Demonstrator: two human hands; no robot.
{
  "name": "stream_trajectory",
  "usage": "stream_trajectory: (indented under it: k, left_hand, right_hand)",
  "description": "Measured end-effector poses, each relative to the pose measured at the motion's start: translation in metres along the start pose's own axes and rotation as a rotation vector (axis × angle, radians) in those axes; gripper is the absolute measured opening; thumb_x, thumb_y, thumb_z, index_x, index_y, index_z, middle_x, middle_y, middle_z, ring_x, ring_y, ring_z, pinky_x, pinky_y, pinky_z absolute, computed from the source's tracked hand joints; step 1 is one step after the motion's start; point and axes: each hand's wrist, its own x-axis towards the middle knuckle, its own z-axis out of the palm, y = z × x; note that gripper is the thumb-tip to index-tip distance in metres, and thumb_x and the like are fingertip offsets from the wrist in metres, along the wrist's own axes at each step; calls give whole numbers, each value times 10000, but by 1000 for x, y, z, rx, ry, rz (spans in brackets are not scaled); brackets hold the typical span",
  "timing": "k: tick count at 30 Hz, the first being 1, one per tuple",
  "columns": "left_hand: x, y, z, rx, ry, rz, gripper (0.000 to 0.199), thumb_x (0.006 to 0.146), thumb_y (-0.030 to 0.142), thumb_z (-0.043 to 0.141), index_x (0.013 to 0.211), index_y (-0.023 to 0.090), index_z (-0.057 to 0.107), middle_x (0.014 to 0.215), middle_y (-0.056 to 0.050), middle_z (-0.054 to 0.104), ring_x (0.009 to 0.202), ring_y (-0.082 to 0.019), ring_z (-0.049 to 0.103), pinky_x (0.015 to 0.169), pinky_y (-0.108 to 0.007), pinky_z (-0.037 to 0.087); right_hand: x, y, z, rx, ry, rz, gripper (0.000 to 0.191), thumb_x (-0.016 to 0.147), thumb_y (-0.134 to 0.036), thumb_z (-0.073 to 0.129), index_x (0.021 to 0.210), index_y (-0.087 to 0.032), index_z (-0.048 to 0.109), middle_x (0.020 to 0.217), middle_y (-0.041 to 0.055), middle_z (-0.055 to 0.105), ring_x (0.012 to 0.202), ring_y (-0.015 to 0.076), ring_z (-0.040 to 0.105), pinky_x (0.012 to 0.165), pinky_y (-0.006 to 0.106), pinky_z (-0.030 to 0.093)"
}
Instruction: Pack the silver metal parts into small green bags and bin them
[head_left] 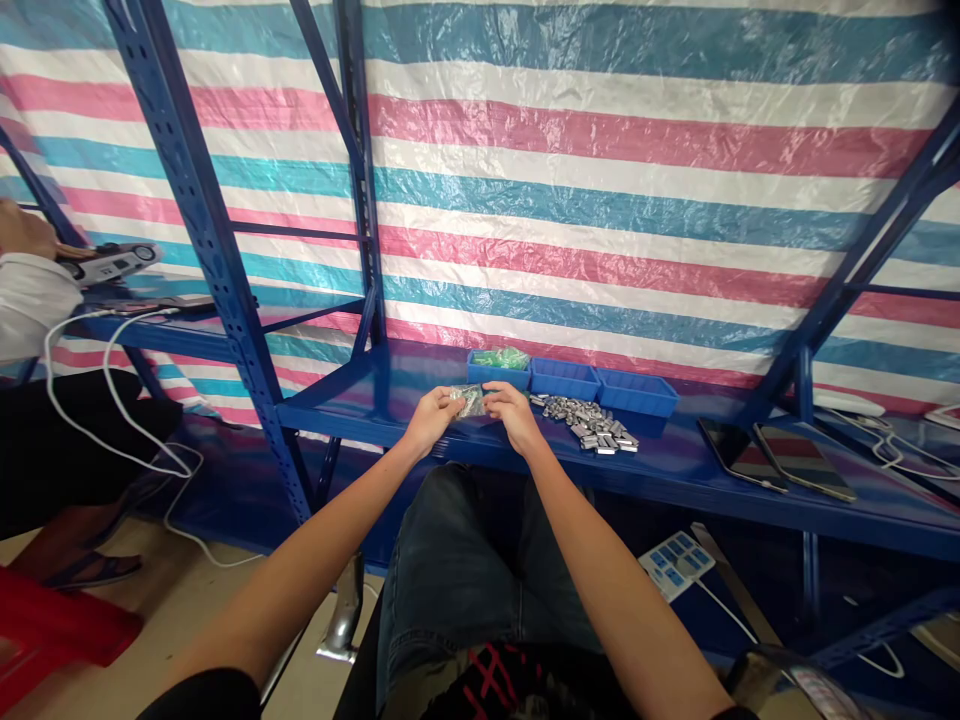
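A small clear plastic bag (468,401) with silvery and greenish contents is held between my hands above the front of the blue shelf. My left hand (433,418) pinches its left side. The fingers of my right hand (512,412) are closed at its right edge. Just behind stands a blue bin (498,376) with green and clear plastic pieces or bags in it. To the right of my right hand lies a loose pile of small silvery metal parts (592,425). What exactly is inside the bag is too small to make out.
Two more blue bins (637,393) stand in line behind the metal parts. Two dark phones or tablets (802,462) lie farther right. A blue upright post (195,200) rises at left, with another person's hand (26,230) beyond it. A power strip (676,565) sits below the shelf.
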Motion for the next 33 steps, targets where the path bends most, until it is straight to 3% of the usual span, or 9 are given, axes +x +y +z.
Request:
stream_trajectory:
  k: [2, 5, 10, 14, 19, 23, 28, 31, 33]
  left_hand:
    - [-1, -1, 1, 21, 21, 36, 366, 646, 416, 719, 792, 165, 496, 696, 0, 623, 645, -123, 578, 667, -262, 452]
    - [-1, -2, 2, 78, 57, 107, 312, 646, 378, 703, 724, 171, 483, 686, 24, 572, 665, -114, 543, 695, -250, 429]
    - [-2, -1, 2, 209, 131, 216, 166, 721, 318, 632, 784, 174, 577, 771, 14, 507, 735, -120, 481, 758, -255, 408]
    - [-7, 0, 4, 341, 111, 271, 103, 766, 268, 629, 832, 192, 651, 815, -6, 464, 796, -142, 469, 798, -280, 416]
    - [-11, 1, 9, 466, 48, 332, 116, 749, 118, 617, 752, 202, 697, 945, -42, 450, 1024, -185, 456, 922, -318, 415]
    - [-11, -2, 11, 528, 80, 322, 186, 739, 57, 567, 755, 187, 699, 1010, -59, 423, 1080, -198, 442, 954, -333, 406]
    - [-11, 0, 10, 570, 86, 224, 228, 753, 75, 493, 794, 165, 699, 878, -48, 513, 881, -182, 520, 847, -323, 416]
    - [-12, 5, 8, 533, -11, 145, 211, 803, 230, 506, 856, 166, 700, 769, -18, 588, 705, -152, 532, 698, -280, 406]
    - [-11, 8, 6, 487, -53, 102, 348, 861, 392, 437, 835, 157, 693, 708, -14, 604, 644, -144, 518, 629, -263, 381]
  right_hand:
    - [2, 2, -1, 25, 38, 35, 406, 650, -367, 537, 1020, -212, 598, 818, 8, 629, 725, 134, 580, 677, 256, 432]
    - [3, 4, 0, 29, 66, 58, 367, 695, -458, 553, 933, -186, 617, 783, 22, 617, 698, 127, 575, 657, 249, 429]
    - [2, 2, 3, 23, 110, 77, 479, 747, -619, 515, 843, -162, 623, 673, 23, 580, 558, 97, 500, 541, 234, 380]
    - [0, 1, 2, 67, 46, 115, 616, 755, -717, 437, 900, -148, 625, 568, 24, 570, 430, 93, 442, 447, 239, 300]
    - [-1, 2, -2, 175, 4, 108, 518, 595, -490, 707, 976, -159, 589, 675, 5, 619, 550, 109, 540, 549, 237, 385]
    - [-2, 4, -5, 244, -17, 88, 598, 544, -351, 727, 1095, -181, 572, 702, -26, 604, 595, 93, 503, 623, 252, 396]
    - [-1, 6, -3, 237, -48, 61, 321, 514, -273, 706, 806, -159, 635, 800, 22, 634, 734, 134, 540, 686, 263, 388]
    - [-1, 6, -3, 219, -17, 18, 211, 526, -241, 681, 707, -171, 599, 753, -6, 604, 761, 131, 525, 743, 262, 385]
    - [-2, 6, -4, 211, -12, -12, 171, 546, -242, 668, 676, -175, 579, 765, -11, 596, 784, 130, 518, 766, 259, 381]
